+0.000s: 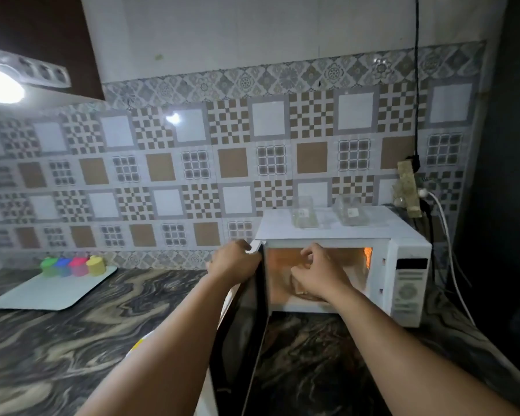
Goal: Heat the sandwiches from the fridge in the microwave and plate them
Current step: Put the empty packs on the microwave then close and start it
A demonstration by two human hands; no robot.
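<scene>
Head view, left hand (233, 261) gripping open microwave door (246, 325) top edge, right hand (318, 273) inside cavity, grip unclear.

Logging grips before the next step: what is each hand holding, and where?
Left hand grips the microwave door at its top edge. Right hand reaches inside the microwave; its hold cannot be told.
</scene>
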